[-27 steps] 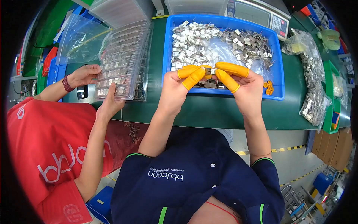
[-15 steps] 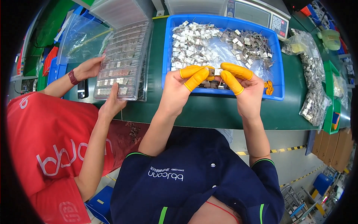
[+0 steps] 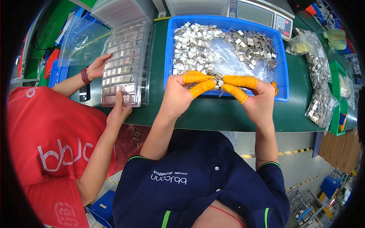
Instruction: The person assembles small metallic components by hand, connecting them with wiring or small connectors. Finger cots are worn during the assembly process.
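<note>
Over the near edge of a blue tray, both my hands come together at the fingertips, with yellow finger cots on thumbs and index fingers. My left hand pinches a small silver metal-cased part from the left. My right hand grips the same part from the right; the fingers mostly cover it. Inside the tray lie a heap of whitish-silver parts on the left and darker parts on the right. Each has thin wire leads. A clear plastic bag lies between the heaps.
To my left a co-worker's hands hold a clear compartment tray filled with rows of parts. A scale stands behind the blue tray. Bagged parts and a green bin sit at the right.
My hands have moved slightly down, and my fingertips have closed together around the small part. The co-worker's compartment tray has tilted and shifted slightly.
</note>
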Action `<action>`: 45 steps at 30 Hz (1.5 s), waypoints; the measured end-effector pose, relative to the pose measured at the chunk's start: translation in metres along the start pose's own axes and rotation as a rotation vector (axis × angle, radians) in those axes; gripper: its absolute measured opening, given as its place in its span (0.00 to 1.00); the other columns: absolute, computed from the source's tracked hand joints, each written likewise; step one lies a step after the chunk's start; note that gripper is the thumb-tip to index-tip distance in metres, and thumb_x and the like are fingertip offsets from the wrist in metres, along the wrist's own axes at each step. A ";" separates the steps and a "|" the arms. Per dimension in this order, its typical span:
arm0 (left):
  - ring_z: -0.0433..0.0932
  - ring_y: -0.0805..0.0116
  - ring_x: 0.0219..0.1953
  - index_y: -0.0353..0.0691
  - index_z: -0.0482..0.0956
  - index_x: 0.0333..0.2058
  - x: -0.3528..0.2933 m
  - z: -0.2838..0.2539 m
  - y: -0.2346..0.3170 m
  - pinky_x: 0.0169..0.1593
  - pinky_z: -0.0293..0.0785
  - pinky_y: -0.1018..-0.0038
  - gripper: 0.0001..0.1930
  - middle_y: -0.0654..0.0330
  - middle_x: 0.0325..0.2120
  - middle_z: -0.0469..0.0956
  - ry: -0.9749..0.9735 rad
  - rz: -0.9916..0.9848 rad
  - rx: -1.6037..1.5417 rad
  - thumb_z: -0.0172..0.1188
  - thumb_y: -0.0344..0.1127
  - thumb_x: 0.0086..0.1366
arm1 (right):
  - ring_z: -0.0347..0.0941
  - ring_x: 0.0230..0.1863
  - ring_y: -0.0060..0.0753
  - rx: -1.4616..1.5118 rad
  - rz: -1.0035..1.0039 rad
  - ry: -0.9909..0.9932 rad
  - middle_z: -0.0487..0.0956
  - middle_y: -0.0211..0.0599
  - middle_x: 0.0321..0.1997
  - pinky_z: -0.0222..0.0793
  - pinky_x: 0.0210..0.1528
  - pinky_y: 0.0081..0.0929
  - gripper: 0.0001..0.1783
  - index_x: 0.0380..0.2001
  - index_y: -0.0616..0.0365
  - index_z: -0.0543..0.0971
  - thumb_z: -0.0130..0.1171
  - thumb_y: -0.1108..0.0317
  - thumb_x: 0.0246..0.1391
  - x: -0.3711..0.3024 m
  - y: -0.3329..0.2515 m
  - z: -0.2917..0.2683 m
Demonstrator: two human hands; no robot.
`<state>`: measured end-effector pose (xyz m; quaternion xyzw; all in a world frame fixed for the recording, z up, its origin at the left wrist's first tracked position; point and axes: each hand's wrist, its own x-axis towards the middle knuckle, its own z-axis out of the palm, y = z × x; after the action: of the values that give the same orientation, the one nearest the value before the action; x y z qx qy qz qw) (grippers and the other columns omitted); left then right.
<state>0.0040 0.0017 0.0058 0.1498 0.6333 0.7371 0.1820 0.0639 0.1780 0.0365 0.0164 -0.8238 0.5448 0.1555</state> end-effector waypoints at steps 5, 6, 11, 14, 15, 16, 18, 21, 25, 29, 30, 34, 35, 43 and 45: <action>0.74 0.74 0.32 0.31 0.79 0.31 -0.002 0.002 0.000 0.38 0.70 0.79 0.07 0.59 0.29 0.77 -0.009 0.030 0.142 0.62 0.24 0.51 | 0.77 0.31 0.27 -0.134 -0.038 -0.038 0.80 0.39 0.31 0.71 0.35 0.19 0.10 0.29 0.64 0.80 0.63 0.76 0.39 -0.003 -0.004 -0.004; 0.74 0.74 0.32 0.31 0.79 0.31 -0.002 0.002 -0.001 0.38 0.70 0.79 0.07 0.59 0.29 0.77 -0.013 0.030 0.142 0.62 0.24 0.51 | 0.77 0.31 0.27 -0.135 -0.037 -0.035 0.80 0.39 0.31 0.71 0.35 0.19 0.10 0.29 0.64 0.80 0.63 0.76 0.39 -0.004 -0.004 -0.006; 0.75 0.75 0.31 0.32 0.79 0.31 -0.002 0.007 -0.004 0.37 0.70 0.80 0.07 0.61 0.27 0.78 -0.029 -0.088 0.047 0.62 0.26 0.51 | 0.77 0.31 0.26 0.044 0.183 -0.097 0.80 0.41 0.31 0.71 0.36 0.19 0.09 0.29 0.66 0.79 0.62 0.77 0.40 -0.003 -0.001 -0.010; 0.75 0.75 0.31 0.31 0.79 0.31 -0.003 0.006 -0.004 0.38 0.70 0.80 0.07 0.61 0.28 0.78 -0.129 -0.041 0.112 0.61 0.27 0.52 | 0.77 0.31 0.26 0.080 0.179 -0.164 0.80 0.40 0.31 0.71 0.36 0.20 0.10 0.30 0.66 0.79 0.63 0.77 0.40 -0.006 -0.001 -0.011; 0.75 0.75 0.31 0.31 0.79 0.31 -0.003 0.007 -0.004 0.38 0.70 0.80 0.07 0.61 0.28 0.78 -0.127 -0.042 0.112 0.61 0.27 0.52 | 0.77 0.31 0.26 0.081 0.179 -0.165 0.80 0.40 0.31 0.71 0.36 0.20 0.10 0.30 0.66 0.79 0.63 0.77 0.40 -0.005 0.000 -0.011; 0.75 0.75 0.32 0.31 0.79 0.31 -0.004 0.009 -0.004 0.38 0.70 0.80 0.07 0.60 0.28 0.78 -0.108 -0.094 0.042 0.61 0.27 0.53 | 0.76 0.31 0.25 0.140 0.207 -0.159 0.79 0.38 0.31 0.71 0.36 0.20 0.11 0.31 0.66 0.79 0.63 0.76 0.40 -0.005 0.003 -0.011; 0.75 0.75 0.32 0.30 0.79 0.31 -0.004 0.011 -0.002 0.38 0.70 0.80 0.07 0.60 0.28 0.78 -0.090 -0.148 -0.026 0.61 0.26 0.53 | 0.76 0.30 0.25 0.200 0.234 -0.150 0.79 0.37 0.31 0.72 0.36 0.20 0.12 0.32 0.65 0.78 0.63 0.76 0.40 -0.002 0.009 -0.012; 0.75 0.76 0.31 0.30 0.79 0.30 -0.004 0.013 0.002 0.37 0.71 0.81 0.06 0.60 0.27 0.78 -0.175 -0.221 -0.154 0.61 0.27 0.53 | 0.74 0.32 0.24 0.457 0.237 -0.209 0.77 0.34 0.31 0.71 0.36 0.20 0.14 0.33 0.64 0.78 0.64 0.75 0.39 0.000 0.015 -0.012; 0.74 0.77 0.29 0.31 0.79 0.29 -0.007 0.020 -0.003 0.34 0.70 0.82 0.06 0.60 0.26 0.78 -0.242 -0.253 -0.219 0.61 0.27 0.53 | 0.71 0.34 0.22 0.383 0.170 -0.234 0.74 0.32 0.31 0.69 0.36 0.17 0.14 0.34 0.63 0.78 0.65 0.74 0.38 -0.009 0.017 -0.016; 0.73 0.78 0.27 0.31 0.79 0.30 -0.005 0.031 0.002 0.34 0.68 0.82 0.07 0.61 0.23 0.77 -0.219 -0.280 -0.179 0.60 0.29 0.54 | 0.71 0.34 0.24 0.261 0.090 -0.217 0.76 0.33 0.30 0.67 0.35 0.17 0.14 0.34 0.61 0.79 0.64 0.74 0.39 -0.013 0.024 -0.020; 0.73 0.79 0.28 0.31 0.79 0.30 -0.003 0.034 0.002 0.35 0.68 0.82 0.08 0.61 0.23 0.77 -0.224 -0.293 -0.238 0.60 0.30 0.55 | 0.71 0.34 0.26 0.265 0.072 -0.211 0.76 0.33 0.30 0.66 0.35 0.18 0.14 0.34 0.61 0.79 0.64 0.74 0.39 -0.010 0.026 -0.023; 0.75 0.72 0.31 0.36 0.80 0.32 0.012 0.007 -0.008 0.37 0.69 0.78 0.08 0.60 0.28 0.79 -0.043 0.002 0.157 0.60 0.33 0.55 | 0.72 0.34 0.29 -0.096 -0.133 -0.059 0.78 0.35 0.31 0.66 0.39 0.21 0.12 0.33 0.61 0.79 0.62 0.73 0.40 0.020 0.029 -0.037; 0.74 0.68 0.32 0.38 0.80 0.31 0.016 -0.007 -0.002 0.37 0.69 0.76 0.08 0.59 0.29 0.78 0.106 0.119 0.453 0.61 0.33 0.53 | 0.72 0.34 0.31 -0.212 -0.065 0.000 0.78 0.36 0.31 0.66 0.40 0.23 0.11 0.32 0.61 0.79 0.62 0.72 0.41 0.032 0.041 -0.046; 0.68 0.63 0.35 0.41 0.81 0.25 0.018 -0.046 0.003 0.41 0.63 0.69 0.08 0.59 0.27 0.75 0.296 0.285 1.292 0.65 0.32 0.42 | 0.71 0.40 0.44 -0.308 -0.088 -0.449 0.75 0.44 0.38 0.66 0.43 0.31 0.13 0.35 0.60 0.77 0.60 0.70 0.42 0.079 0.051 0.015; 0.67 0.64 0.35 0.39 0.81 0.24 0.020 -0.045 -0.002 0.42 0.60 0.68 0.08 0.59 0.26 0.74 0.207 0.319 1.358 0.65 0.31 0.41 | 0.71 0.40 0.44 -0.277 -0.013 -0.586 0.74 0.45 0.39 0.66 0.43 0.32 0.15 0.37 0.60 0.76 0.60 0.70 0.42 0.084 0.057 0.038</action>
<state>-0.0342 -0.0279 -0.0029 0.2507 0.9376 0.2070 -0.1232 -0.0365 0.1790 -0.0045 0.1567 -0.8998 0.3984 -0.0840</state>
